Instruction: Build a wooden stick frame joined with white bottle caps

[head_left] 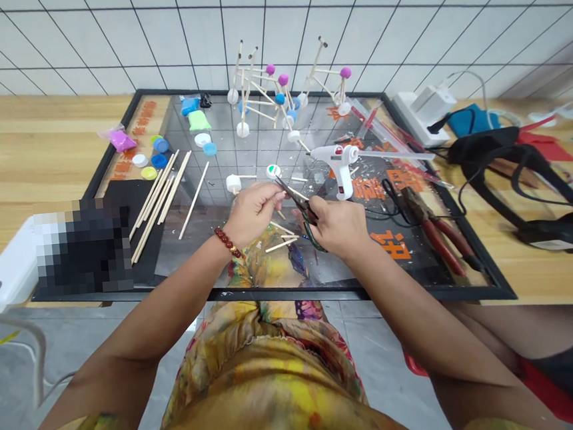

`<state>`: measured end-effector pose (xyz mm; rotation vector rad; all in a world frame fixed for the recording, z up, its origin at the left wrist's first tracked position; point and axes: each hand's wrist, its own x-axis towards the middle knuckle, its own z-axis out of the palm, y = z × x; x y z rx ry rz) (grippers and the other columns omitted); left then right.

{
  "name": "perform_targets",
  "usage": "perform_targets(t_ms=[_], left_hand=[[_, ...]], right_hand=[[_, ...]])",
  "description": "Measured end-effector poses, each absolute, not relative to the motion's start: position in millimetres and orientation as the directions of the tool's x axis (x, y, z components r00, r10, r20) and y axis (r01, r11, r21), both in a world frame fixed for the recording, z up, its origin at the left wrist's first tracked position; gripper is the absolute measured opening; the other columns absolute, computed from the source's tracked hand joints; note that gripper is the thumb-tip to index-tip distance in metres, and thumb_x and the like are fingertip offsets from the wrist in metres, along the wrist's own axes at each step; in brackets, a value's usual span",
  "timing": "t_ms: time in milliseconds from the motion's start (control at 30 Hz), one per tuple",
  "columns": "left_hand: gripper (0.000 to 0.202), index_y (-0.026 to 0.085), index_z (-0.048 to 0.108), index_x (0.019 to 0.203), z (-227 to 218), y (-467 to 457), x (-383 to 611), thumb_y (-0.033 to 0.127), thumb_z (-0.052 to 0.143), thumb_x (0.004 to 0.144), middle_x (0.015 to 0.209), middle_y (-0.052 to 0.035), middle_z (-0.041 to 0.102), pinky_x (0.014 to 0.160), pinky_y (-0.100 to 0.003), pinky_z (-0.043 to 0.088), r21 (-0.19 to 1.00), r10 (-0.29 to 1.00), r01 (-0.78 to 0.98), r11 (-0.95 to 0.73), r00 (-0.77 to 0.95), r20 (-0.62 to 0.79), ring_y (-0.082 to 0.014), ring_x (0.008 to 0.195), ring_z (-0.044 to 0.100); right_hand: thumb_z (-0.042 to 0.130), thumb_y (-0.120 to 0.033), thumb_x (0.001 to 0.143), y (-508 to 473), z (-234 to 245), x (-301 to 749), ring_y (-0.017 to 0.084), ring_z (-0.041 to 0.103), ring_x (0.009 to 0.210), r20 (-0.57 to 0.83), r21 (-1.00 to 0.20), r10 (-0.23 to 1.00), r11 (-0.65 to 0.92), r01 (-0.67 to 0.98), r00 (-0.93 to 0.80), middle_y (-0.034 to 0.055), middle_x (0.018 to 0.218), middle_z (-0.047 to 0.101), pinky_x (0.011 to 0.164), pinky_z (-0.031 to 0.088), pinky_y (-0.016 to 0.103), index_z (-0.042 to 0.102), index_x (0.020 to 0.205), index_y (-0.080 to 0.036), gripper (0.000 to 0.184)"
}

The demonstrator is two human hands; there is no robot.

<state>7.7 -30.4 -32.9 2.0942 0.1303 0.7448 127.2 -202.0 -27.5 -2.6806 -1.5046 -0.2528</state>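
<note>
My right hand (340, 223) is closed around the handles of a pair of scissors (311, 234), whose blades reach toward the fingertips of my left hand (253, 212). The left fingers are pinched together beside the blades; what they hold is too small to make out. Just below the hands lie short cut wooden sticks (282, 245). Beyond them stand a white cap with a green mark (273, 171) and a white wheel-like piece (233, 183) joined to a stick. A white glue gun (339, 165) lies beyond my right hand, its nozzle pointing left.
Stick models with coloured caps (266, 99) stand at the back. Long sticks (162, 202), bottle caps (160, 161) and clay packets (120, 140) lie left. Red-handled pliers (441, 235), a power strip (421, 119) and a black strapped headset (525, 187) are right. Another person's leg (527, 328) shows lower right.
</note>
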Motion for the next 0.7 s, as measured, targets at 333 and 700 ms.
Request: perform_targets(t_ms=[333,700], left_hand=[[0.023,0.019,0.068,0.112,-30.5,-28.2,13.1,0.037,0.064,0.101,0.080,-0.0009,0.073,0.064,-0.024,0.048,0.957,0.368,-0.180,0.228,0.926,0.087,-0.0085,0.061,0.059],[0.016,0.017,0.068,0.098,-15.8,-28.5,11.2,0.024,0.080,0.090,0.084,-0.0029,0.079,0.073,-0.023,0.058,0.817,0.426,-0.183,0.547,0.901,-0.084,-0.0112,0.072,0.073]], right_hand=[[0.042,-0.054,0.100,-199.2,-15.1,128.5,0.025,0.061,0.068,0.169,-0.077,0.716,-0.675,0.734,0.677,0.0107,0.076,0.073,0.063,0.024,0.032,0.067,0.099,-0.018,0.044],[0.041,-0.061,0.100,-197.7,-20.5,130.0,0.026,0.065,0.070,0.163,-0.120,0.734,-0.648,0.752,0.659,0.0102,0.076,0.074,0.062,0.023,0.031,0.066,0.096,-0.019,0.049]])
